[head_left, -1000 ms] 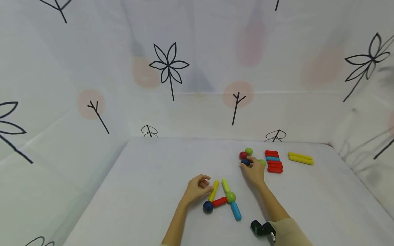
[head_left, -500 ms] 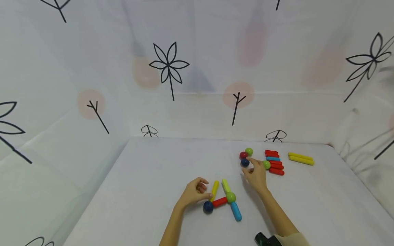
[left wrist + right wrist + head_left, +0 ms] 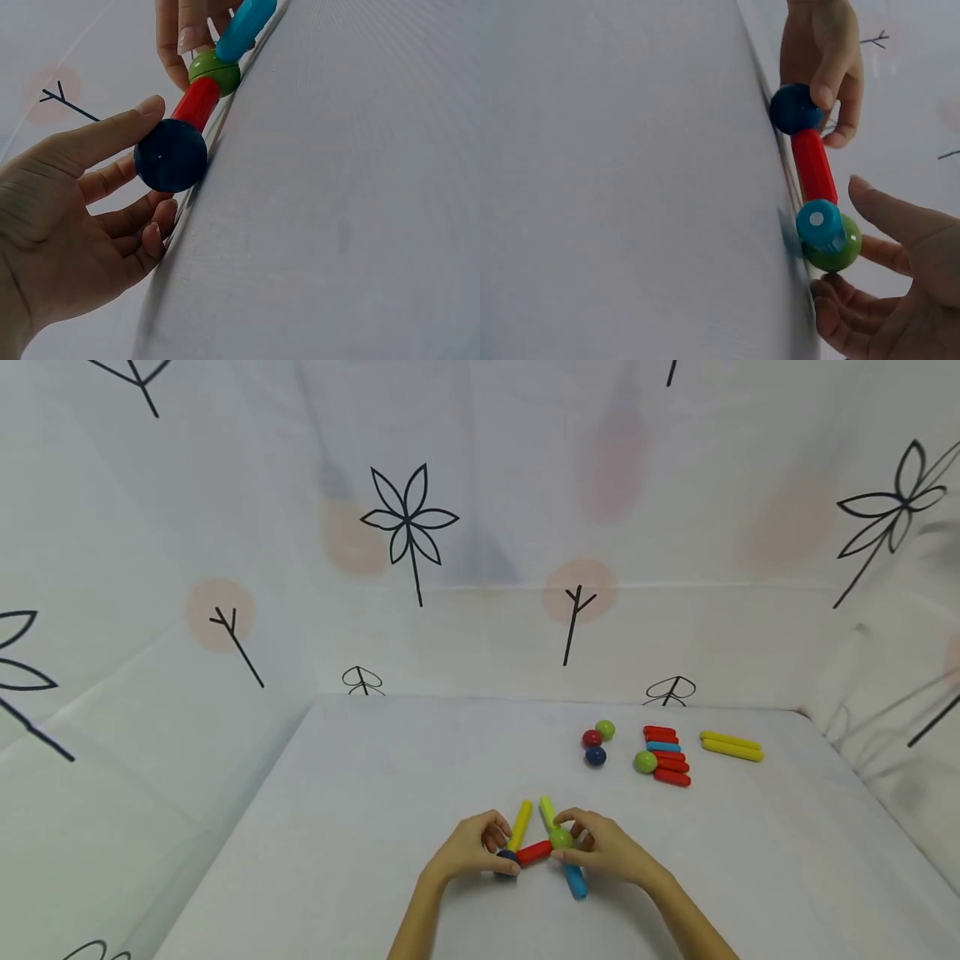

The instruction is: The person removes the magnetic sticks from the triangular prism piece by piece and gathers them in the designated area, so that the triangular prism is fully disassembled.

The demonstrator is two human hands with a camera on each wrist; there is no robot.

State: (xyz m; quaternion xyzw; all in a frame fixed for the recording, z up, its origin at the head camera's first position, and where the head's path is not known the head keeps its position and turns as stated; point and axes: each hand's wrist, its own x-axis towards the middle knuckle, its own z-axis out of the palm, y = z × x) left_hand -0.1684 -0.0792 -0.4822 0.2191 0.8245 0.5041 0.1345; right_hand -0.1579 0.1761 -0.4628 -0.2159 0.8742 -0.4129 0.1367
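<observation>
A joined shape of rods and balls lies on the white table in front of me. Its red rod [image 3: 534, 852] links a navy ball [image 3: 171, 156] to a green ball [image 3: 561, 837]. From the navy ball runs a yellow rod [image 3: 521, 825]; the green ball carries a lime rod [image 3: 548, 812] and a blue rod [image 3: 576, 882]. My left hand [image 3: 472, 846] holds the navy ball, thumb on its near side. Around the green ball curl the thumb and fingers of my right hand [image 3: 607, 847]; its contact is partly hidden.
Farther back lie a loose red ball [image 3: 592, 738], a lime ball [image 3: 605, 729] and a navy ball [image 3: 596, 756]. Another lime ball [image 3: 646, 762] touches a row of short red rods [image 3: 672, 777] with one blue rod [image 3: 663, 747]. Two yellow rods [image 3: 732, 749] lie at right.
My right hand has come back from the loose balls to the joined green ball. My left hand has shifted from beside the yellow rod to the navy ball. The lowest loose red rod has slid slightly.
</observation>
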